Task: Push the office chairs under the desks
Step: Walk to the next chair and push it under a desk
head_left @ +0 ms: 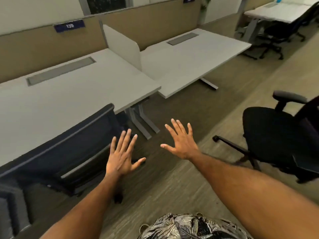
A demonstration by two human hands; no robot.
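Observation:
A dark office chair (65,152) stands at the left with its backrest against the front edge of the near white desk (72,94). My left hand (122,156) is open, fingers spread, just right of that backrest and holds nothing. My right hand (181,140) is also open, fingers apart, over the bare floor between the two chairs. A second black chair (276,140) with an armrest stands out in the aisle at the right, away from the second desk (189,59), which has no chair in front of it.
A low white divider (122,45) separates the two desks, with a tan partition wall (43,49) behind them. Grey desk legs (143,121) reach the floor ahead of my hands. Another desk (279,12) and dark chair (283,30) stand at the far right.

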